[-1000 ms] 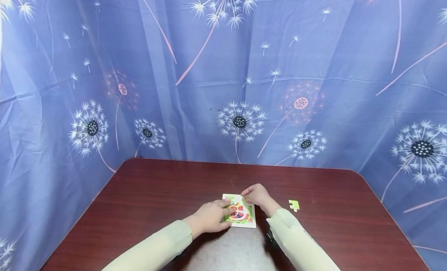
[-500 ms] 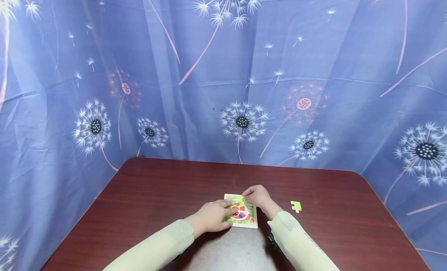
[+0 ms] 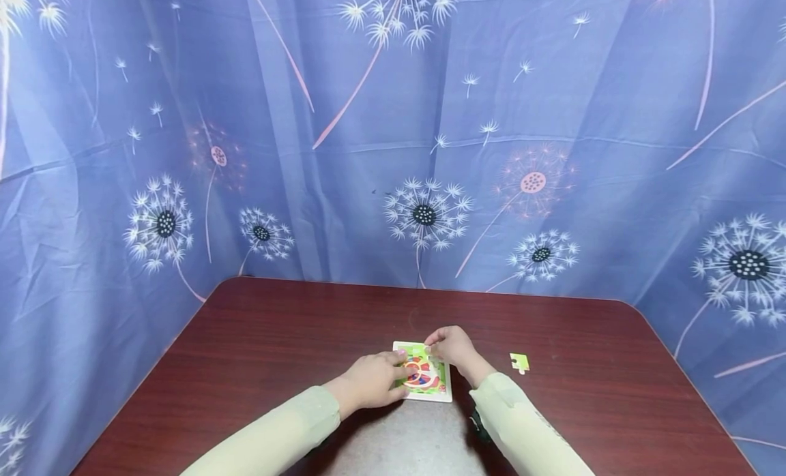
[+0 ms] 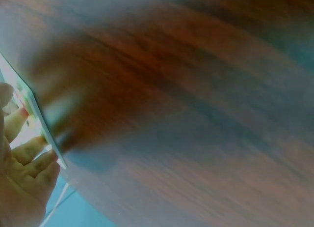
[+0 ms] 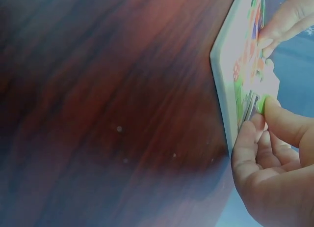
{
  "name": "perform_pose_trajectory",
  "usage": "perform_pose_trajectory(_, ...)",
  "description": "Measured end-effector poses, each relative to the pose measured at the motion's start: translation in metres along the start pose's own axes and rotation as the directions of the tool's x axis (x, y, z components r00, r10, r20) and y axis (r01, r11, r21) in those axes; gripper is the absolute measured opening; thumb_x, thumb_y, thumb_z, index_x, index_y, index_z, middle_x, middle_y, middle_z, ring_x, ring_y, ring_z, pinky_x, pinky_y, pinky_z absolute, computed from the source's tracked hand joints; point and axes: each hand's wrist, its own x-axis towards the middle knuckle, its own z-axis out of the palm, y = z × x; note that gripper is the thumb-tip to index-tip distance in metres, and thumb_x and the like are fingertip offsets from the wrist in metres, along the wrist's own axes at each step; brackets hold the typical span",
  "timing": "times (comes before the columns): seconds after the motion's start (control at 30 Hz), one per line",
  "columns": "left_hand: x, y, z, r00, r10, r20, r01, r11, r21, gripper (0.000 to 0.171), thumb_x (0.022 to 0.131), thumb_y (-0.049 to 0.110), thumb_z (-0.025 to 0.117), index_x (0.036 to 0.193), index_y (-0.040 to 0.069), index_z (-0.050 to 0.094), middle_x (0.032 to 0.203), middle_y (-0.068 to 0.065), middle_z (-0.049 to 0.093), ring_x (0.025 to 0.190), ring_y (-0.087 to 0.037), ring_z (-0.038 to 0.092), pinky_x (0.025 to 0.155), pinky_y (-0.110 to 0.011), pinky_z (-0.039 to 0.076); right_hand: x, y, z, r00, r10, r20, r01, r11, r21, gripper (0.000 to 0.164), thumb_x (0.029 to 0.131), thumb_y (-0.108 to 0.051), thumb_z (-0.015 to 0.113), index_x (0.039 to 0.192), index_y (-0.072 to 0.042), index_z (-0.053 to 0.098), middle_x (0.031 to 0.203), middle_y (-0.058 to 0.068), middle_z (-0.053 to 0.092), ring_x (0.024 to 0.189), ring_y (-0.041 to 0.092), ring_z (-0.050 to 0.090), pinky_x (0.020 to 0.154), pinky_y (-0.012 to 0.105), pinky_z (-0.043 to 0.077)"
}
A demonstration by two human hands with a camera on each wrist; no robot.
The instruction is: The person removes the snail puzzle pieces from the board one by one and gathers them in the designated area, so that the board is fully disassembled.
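A square jigsaw puzzle board (image 3: 424, 395), with a pale rim and a red, blue and green picture, lies on the table. My left hand (image 3: 370, 380) rests on its left side, fingers spread over the picture and thumb near the front left corner. At the far right corner, my right hand (image 3: 453, 346) pinches a green puzzle piece (image 5: 261, 105) between thumb and fingers. In the right wrist view the piece sits close over the board's surface; whether it is seated cannot be told. The right fingers hide part of that corner.
One loose yellow-green puzzle piece (image 3: 519, 363) lies on the dark red wooden table (image 3: 295, 326), right of the board. A blue curtain (image 3: 344, 210) with dandelion prints hangs behind and beside the table.
A pale patch at the board's far edge, beside the right fingers, now looks green. Both hands have stayed almost in place. The view has shifted slightly.
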Motion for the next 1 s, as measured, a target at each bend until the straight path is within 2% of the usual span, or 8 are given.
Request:
perform_pose_trajectory(0.2, -0.0004, 0.0004, -0.0011, 1.0, 0.021, -0.003, -0.021, 0.999, 0.029, 0.044, 0.098, 0.047, 0.06, 0.138, 0.029, 0.066, 0.147, -0.006, 0.062, 0.134, -0.021, 0.062, 0.107, -0.036, 0.054, 0.0026, 0.0032, -0.0026, 0.998, -0.039, 0.054, 0.038, 0.999, 0.02, 0.003, 0.086, 0.005, 0.07, 0.083, 0.006, 0.071, 0.07, 0.005, 0.063, 0.06, 0.009, 0.053, 0.055, 0.019, 0.046)
perform_pose_trajectory(0.3, -0.0005, 0.0008, -0.002, 1.0, 0.017, 0.01, -0.017, 0.999, 0.033, 0.044, 0.099, 0.047, 0.059, 0.14, 0.029, 0.065, 0.148, -0.006, 0.061, 0.135, -0.02, 0.061, 0.107, -0.036, 0.054, 0.0038, 0.0016, -0.0023, 0.998, -0.007, 0.065, 0.006, 1.0, 0.019, 0.003, 0.087, 0.006, 0.068, 0.086, 0.008, 0.071, 0.073, 0.006, 0.063, 0.06, 0.009, 0.051, 0.055, 0.019, 0.046)
perform_pose_trajectory(0.43, -0.0003, 0.0008, -0.0022, 1.0, 0.004, 0.021, -0.005, 1.0, 0.029, 0.045, 0.099, 0.048, 0.06, 0.14, 0.031, 0.064, 0.15, -0.004, 0.06, 0.137, -0.019, 0.06, 0.109, -0.034, 0.053, 0.0035, -0.0016, -0.0018, 0.998, 0.044, 0.052, -0.044, 0.999, 0.014, 0.006, 0.088, 0.007, 0.068, 0.091, 0.011, 0.07, 0.077, 0.009, 0.064, 0.064, 0.011, 0.053, 0.058, 0.021, 0.047)
perform_pose_trajectory(0.67, 0.0001, -0.0002, -0.0017, 1.0, 0.015, 0.006, -0.016, 0.999, 0.038, 0.045, 0.098, 0.048, 0.06, 0.139, 0.03, 0.065, 0.148, -0.004, 0.061, 0.136, -0.019, 0.061, 0.107, -0.033, 0.054, 0.0052, 0.0011, -0.002, 0.997, 0.055, 0.048, -0.056, 0.998, 0.033, 0.009, 0.09, 0.005, 0.067, 0.095, 0.012, 0.071, 0.082, 0.01, 0.068, 0.069, 0.012, 0.059, 0.063, 0.022, 0.052)
perform_pose_trajectory(1.0, 0.001, -0.001, 0.0009, 1.0, 0.009, 0.017, -0.009, 1.0, 0.022, 0.045, 0.098, 0.047, 0.06, 0.14, 0.031, 0.064, 0.15, -0.003, 0.06, 0.137, -0.018, 0.06, 0.106, -0.034, 0.055, 0.0026, 0.0013, -0.0057, 0.999, 0.022, 0.032, -0.023, 0.999, 0.034, 0.006, 0.088, 0.006, 0.069, 0.09, 0.01, 0.072, 0.082, 0.011, 0.07, 0.067, 0.011, 0.059, 0.062, 0.024, 0.054)
